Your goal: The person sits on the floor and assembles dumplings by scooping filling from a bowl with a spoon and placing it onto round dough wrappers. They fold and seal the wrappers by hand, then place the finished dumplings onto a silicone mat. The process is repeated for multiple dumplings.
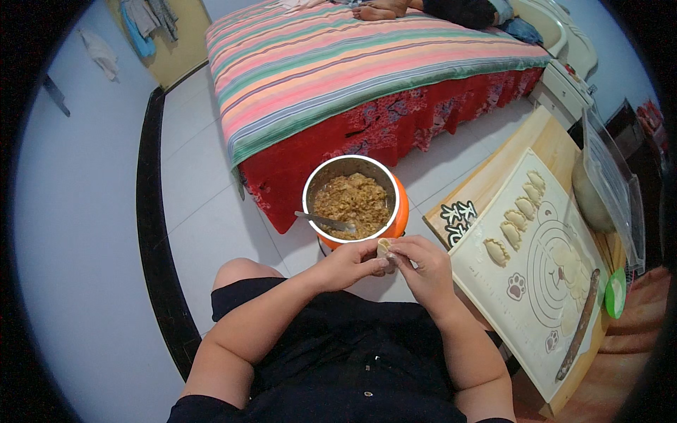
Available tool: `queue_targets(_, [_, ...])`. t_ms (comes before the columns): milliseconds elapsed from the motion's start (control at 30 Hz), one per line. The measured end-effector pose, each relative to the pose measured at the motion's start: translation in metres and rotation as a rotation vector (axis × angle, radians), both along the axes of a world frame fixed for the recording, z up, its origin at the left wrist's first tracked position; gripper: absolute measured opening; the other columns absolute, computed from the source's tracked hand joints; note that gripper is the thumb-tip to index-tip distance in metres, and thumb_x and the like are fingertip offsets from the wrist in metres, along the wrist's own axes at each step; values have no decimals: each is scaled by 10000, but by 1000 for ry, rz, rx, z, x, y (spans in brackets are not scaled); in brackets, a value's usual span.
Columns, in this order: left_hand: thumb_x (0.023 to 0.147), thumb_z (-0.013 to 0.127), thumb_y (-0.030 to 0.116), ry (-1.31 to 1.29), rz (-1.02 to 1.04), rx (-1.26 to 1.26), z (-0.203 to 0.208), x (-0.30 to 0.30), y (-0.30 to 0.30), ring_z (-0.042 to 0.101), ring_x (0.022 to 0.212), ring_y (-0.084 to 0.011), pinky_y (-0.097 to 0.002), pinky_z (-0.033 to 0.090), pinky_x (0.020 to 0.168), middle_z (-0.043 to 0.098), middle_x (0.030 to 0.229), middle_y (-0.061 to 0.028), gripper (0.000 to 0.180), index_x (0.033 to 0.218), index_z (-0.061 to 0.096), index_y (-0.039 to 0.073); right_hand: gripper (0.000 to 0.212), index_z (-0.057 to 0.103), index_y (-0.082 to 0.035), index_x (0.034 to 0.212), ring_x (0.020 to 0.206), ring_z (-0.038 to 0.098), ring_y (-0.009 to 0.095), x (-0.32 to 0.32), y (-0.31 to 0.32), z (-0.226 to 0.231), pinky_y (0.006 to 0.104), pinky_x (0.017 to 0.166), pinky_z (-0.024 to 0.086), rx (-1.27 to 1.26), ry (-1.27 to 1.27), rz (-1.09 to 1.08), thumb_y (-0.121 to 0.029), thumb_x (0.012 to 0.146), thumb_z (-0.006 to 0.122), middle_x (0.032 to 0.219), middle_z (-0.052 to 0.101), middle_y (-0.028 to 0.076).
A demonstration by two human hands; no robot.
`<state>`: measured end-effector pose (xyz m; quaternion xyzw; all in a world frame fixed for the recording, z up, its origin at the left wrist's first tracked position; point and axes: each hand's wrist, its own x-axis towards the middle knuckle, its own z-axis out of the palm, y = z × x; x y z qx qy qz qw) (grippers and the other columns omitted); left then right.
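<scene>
Over my lap, my left hand (350, 264) and my right hand (427, 273) meet with closed fingers on a small pale dumpling (383, 249). Both thumbs and forefingers press at its dough, and the fingers hide much of it. Just beyond them stands an orange pot (403, 204) with a white rim. It holds brown minced filling (352, 201), and a metal spoon (324, 222) rests in it with its handle over the left rim. To the right, a row of several shaped dumplings (515, 229) lies on a white printed mat (486, 296).
On the mat are flat dough wrappers (575, 278) and a dark rolling pin (580, 326). The mat lies on a wooden table (546, 137), with a green bowl (615, 292) at its edge. A clear plastic cover (612, 180) leans behind. A person's feet (381, 10) rest on the striped bed (338, 63).
</scene>
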<state>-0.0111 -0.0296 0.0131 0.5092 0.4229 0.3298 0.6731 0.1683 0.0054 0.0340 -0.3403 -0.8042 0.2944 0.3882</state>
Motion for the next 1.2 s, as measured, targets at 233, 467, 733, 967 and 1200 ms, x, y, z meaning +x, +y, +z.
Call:
queue_targets(233, [927,488,189,-59,16,-77,-5,1,3,519,1011,-132,-307,450,876,543,1106,-62,335,1210,456,13,139,619,-4,857,764,626,271,-2,0,0,331,665,509,44,-16,-15,-34,725,652,858,628,119])
queue_targets(467, [935,471,210,-35,-53,-6,-3,-1,3,518,983,-117,-286,445,862,546,1071,-51,313,1168,474,1,127,614,0,843,764,621,280,0,0,-1,339,666,507,13,-13,5,-27,722,645,852,623,118])
queue_targets(733, [951,436,222,-85,-15,-149,3,0,3,499,897,-80,-249,447,787,529,971,-9,283,1152,489,30,156,578,-7,870,750,608,303,-1,0,0,361,655,501,166,-93,-11,-16,723,627,832,610,131])
queue_targets(967, [953,422,241,-57,12,-85,-8,1,4,467,814,-62,-231,433,733,500,904,15,246,1064,509,40,171,563,-22,925,730,600,322,-4,-4,4,387,627,488,159,-85,-63,-19,759,606,806,599,153])
queue_targets(1200, [953,420,246,-116,83,-100,-8,1,5,496,894,-76,-252,436,815,531,981,-1,283,1122,501,33,323,545,-13,1114,758,641,309,-2,-4,0,336,661,514,100,-38,-115,-5,793,578,845,638,181])
